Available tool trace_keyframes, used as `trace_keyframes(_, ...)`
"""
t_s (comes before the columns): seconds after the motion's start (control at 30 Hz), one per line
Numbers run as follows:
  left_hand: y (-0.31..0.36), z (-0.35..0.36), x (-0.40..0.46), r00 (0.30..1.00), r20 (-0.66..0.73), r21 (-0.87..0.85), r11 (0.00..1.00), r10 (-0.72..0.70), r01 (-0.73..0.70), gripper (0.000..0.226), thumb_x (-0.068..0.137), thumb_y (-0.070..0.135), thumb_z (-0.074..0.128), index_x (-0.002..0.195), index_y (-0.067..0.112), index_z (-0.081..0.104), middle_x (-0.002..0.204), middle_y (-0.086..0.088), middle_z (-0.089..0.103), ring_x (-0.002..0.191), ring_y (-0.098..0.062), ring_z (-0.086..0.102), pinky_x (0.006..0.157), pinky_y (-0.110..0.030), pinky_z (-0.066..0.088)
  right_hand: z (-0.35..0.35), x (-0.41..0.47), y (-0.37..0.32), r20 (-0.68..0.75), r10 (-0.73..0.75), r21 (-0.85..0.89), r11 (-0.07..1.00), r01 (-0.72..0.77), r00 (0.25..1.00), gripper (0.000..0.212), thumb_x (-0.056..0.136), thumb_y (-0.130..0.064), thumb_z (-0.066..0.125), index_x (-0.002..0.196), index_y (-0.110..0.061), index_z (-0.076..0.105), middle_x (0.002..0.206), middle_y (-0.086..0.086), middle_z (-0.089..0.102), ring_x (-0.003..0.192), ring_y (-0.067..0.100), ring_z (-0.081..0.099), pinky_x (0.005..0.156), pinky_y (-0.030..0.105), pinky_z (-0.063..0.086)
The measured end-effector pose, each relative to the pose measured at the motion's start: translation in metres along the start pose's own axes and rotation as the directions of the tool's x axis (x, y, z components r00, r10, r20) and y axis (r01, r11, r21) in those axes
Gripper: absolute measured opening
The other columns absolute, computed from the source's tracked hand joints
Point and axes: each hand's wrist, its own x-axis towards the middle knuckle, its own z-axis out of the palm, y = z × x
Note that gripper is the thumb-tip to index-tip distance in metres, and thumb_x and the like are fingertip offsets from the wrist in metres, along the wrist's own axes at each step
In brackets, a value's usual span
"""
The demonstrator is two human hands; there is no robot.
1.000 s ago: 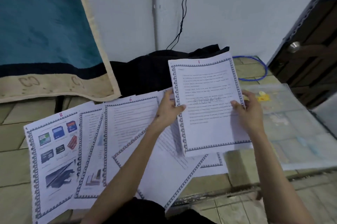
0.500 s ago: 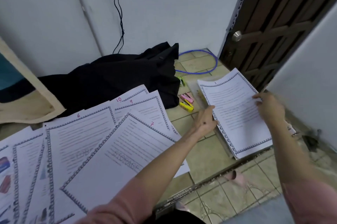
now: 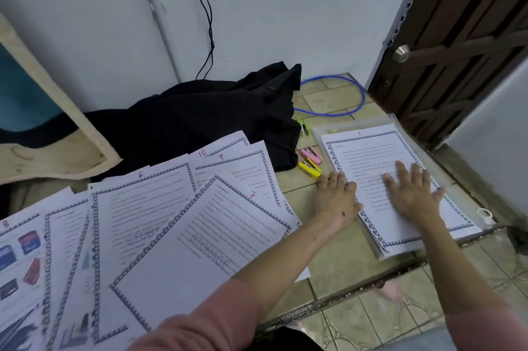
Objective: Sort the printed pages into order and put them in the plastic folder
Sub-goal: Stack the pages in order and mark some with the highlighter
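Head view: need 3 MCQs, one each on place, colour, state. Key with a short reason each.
1. Where does the page numbered 1 lie?
A. on the black cloth
B. on the clear plastic folder by the door
C. under page 7

2. What colour is the stapler nearest the left hand?
A. yellow
B. blue
C. white

3. How is the right hand?
A. curled round a pen
B. pinching a page corner
C. flat on the page, fingers spread

Key: B, the clear plastic folder shows around the sheet's edges; A, the yellow stapler sits just by the left hand; C, the right hand presses palm down on page 1.
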Motion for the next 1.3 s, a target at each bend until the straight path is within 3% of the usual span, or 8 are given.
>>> trace_keyframes(0.2,-0.034,-0.036,-0.032,0.997,-0.071,-0.363,0.931,0.020,-0.045,0.058,0.096,0.033,0.044,0.147,0.011,0.025,0.158,-0.015,0.008,0.146,-0.028,0.005,0.119,-0.043,0.007,-0.008,-0.007,-0.036,-0.099,-0.027,0.041,0.999,0.032,0.995,0.059,0.097,-0.050,0.028,0.148,-0.020,0.025,0.158,0.015,0.009,0.146,0.034,-0.003,0.114,0.061,0.001)
trace_keyframes(0.37,-0.133,-0.048,-0.123,0.920,-0.157,-0.502,0.831,-0.358,0.238,0.048,0.099,0.029,0.041,0.144,0.016,0.034,0.157,-0.007,0.019,0.144,-0.021,0.017,0.116,-0.032,0.014,0.009,-0.076,-0.144,-0.240,-0.356,0.203,0.891,0.406,0.903,0.075,0.082,-0.059,0.020,0.138,-0.015,0.046,0.153,0.014,0.029,0.142,0.036,0.019,0.112,0.054,0.015)
trace_keyframes(0.6,-0.246,0.011,-0.238,0.686,-0.055,-0.304,0.666,-0.726,0.681,0.063,0.097,0.055,0.021,0.151,0.025,0.007,0.159,-0.007,-0.007,0.147,-0.025,-0.008,0.117,-0.045,-0.003,0.075,-0.202,-0.258,0.099,-0.627,0.139,0.778,0.613,0.773,0.091,0.072,-0.076,-0.010,0.149,-0.035,0.015,0.160,0.006,-0.001,0.146,0.032,-0.002,0.114,0.054,0.004)
trace_keyframes(0.73,-0.252,0.032,-0.255,0.678,-0.193,-0.302,0.701,-0.709,0.646,0.083,0.077,0.071,-0.008,0.149,0.032,0.001,0.159,0.000,-0.008,0.146,-0.018,-0.011,0.115,-0.038,-0.012,0.099,-0.208,-0.276,0.166,-0.643,-0.031,0.754,0.656,0.747,0.075,0.080,-0.069,-0.004,0.148,-0.038,-0.009,0.150,0.003,-0.030,0.138,0.033,-0.029,0.110,0.056,-0.016)
trace_keyframes(0.83,-0.253,0.026,-0.253,0.664,-0.232,-0.436,0.686,-0.711,0.583,0.064,0.093,0.059,0.010,0.149,0.029,0.018,0.159,0.001,0.002,0.147,-0.017,-0.004,0.116,-0.034,-0.009,0.098,-0.195,-0.280,0.164,-0.661,-0.047,0.736,0.675,0.732,0.070,0.085,-0.067,0.004,0.148,-0.039,-0.009,0.146,-0.001,-0.032,0.142,0.032,-0.025,0.110,0.053,-0.018)
trace_keyframes(0.9,-0.260,0.018,-0.256,0.598,-0.274,-0.622,0.613,-0.753,0.488,0.046,0.100,0.034,0.036,0.143,0.020,0.036,0.158,-0.003,0.016,0.146,-0.018,0.008,0.116,-0.029,0.001,0.097,-0.190,-0.281,0.159,-0.675,-0.054,0.723,0.689,0.720,0.070,0.085,-0.068,0.004,0.148,-0.040,-0.007,0.152,0.000,-0.027,0.143,0.032,-0.023,0.110,0.053,-0.017)
trace_keyframes(1.03,-0.275,0.002,-0.275,0.252,-0.243,-0.687,0.350,-0.937,0.637,0.048,0.092,0.024,0.056,0.136,0.010,0.044,0.148,-0.016,0.032,0.135,-0.033,0.026,0.107,-0.044,0.029,0.098,-0.187,-0.282,0.123,-0.705,-0.053,0.698,0.714,0.698,0.078,0.077,-0.073,-0.007,0.148,-0.040,-0.005,0.151,0.001,-0.025,0.142,0.032,-0.022,0.109,0.054,-0.017)
trace_keyframes(1.3,-0.301,-0.020,-0.280,0.215,0.005,-0.924,0.077,-0.977,0.374,0.065,0.085,0.013,0.066,0.140,0.003,0.033,0.136,-0.022,0.047,0.123,-0.034,0.048,0.100,-0.036,0.040,0.097,-0.188,-0.286,0.145,-0.725,-0.105,0.665,0.739,0.673,0.083,0.072,-0.075,-0.015,0.147,-0.041,-0.008,0.154,0.001,-0.023,0.143,0.033,-0.022,0.110,0.055,-0.015)
